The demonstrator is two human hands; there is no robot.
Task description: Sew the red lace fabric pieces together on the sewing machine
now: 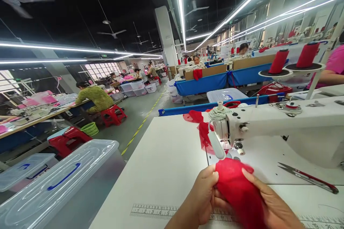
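Note:
Both my hands grip a piece of red fabric [238, 188] in front of the sewing machine [255, 121]. My left hand [202, 195] pinches its left edge, thumb on top and fingers underneath. On the opposite side my right hand [274, 198] holds the cloth with the thumb across it; the lower part is blurred, and some fingers are hidden. More red fabric [205, 136] lies on the table behind the machine's needle area. Thread snips [307, 177] with a red handle rest on the machine bed, to the right of my hands.
A printed ruler scale [153, 211] runs along the white table [145, 161]. Two red thread cones [279, 61] stand behind the machine. Lidded plastic bins [80, 171] and red stools [113, 114] are at left. Other people sit at work tables, one in a green top [95, 96].

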